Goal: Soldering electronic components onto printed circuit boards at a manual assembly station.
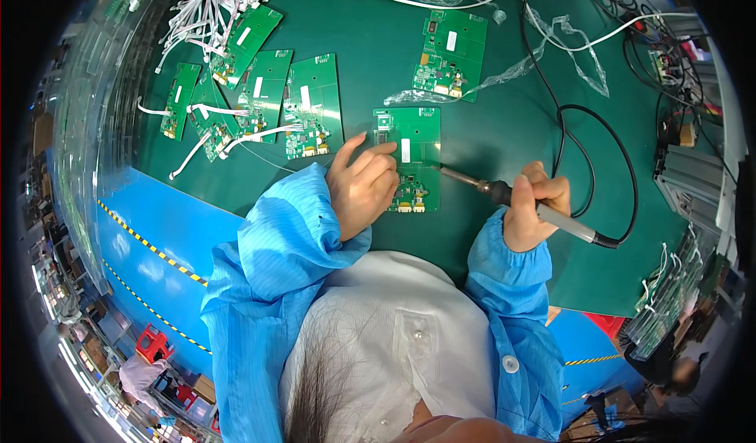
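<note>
A green circuit board point(426, 137) with a white label and pale connectors lies flat on the green table in front of me. My left hand point(364, 181) is closed against its left side, bent fingers on the edge and partly covering it. In my right hand point(539, 207) is a soldering iron point(568, 224), held like a pen by its dark and grey handle. Its metal tip points left and reaches the right part of the board, near the middle; whether it touches cannot be made out.
Several more boards point(311, 100) lie at the left, some with white leads, below a heap of white cables point(216, 6). Another board point(450, 49) lies farther back, beside crumpled clear plastic point(516, 69). The iron's black cord point(630, 179) loops at the right. Stacked boards point(669, 285) stand at the right edge.
</note>
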`<state>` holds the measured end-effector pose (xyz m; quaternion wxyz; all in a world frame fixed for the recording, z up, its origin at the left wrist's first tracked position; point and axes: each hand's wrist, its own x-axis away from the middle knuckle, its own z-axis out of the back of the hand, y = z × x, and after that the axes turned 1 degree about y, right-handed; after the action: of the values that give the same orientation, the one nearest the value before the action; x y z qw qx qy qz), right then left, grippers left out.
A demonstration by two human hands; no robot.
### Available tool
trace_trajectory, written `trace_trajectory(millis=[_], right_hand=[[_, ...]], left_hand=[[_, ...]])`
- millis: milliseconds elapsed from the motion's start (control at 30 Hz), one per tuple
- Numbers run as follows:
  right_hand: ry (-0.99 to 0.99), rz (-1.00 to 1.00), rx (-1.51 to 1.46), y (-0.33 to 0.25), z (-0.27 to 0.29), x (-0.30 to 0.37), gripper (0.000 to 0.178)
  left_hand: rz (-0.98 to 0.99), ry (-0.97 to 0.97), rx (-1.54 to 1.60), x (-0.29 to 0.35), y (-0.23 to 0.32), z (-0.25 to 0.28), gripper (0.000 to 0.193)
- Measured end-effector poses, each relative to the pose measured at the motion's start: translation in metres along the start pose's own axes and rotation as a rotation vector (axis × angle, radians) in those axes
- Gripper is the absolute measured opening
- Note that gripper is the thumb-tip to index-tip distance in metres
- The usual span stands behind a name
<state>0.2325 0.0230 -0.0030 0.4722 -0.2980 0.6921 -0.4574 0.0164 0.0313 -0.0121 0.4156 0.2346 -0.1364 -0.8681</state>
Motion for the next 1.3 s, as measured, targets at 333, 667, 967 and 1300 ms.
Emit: trace_trajectory(millis=[333,667,967,1300], right_hand=[[0.057,0.002,-0.072,0.004,0.011,-0.009,0.023],[0.044,-0.006,-0.100,0.013,0.016,-0.015,0.021],[0.038,-0.021,-0.103,0.015,0.014,-0.015,0.020],[0.026,-0.007,-0.137,0.016,0.018,-0.014,0.020]], left_hand=[[0.048,0.018,0.261,0.009,-0.008,-0.001,0.011],[0.102,0.090,0.260,0.024,-0.015,0.001,0.013],[0.104,0.067,0.260,0.023,-0.014,0.001,0.013],[0.227,0.193,0.204,0.024,-0.010,0.011,0.014]])
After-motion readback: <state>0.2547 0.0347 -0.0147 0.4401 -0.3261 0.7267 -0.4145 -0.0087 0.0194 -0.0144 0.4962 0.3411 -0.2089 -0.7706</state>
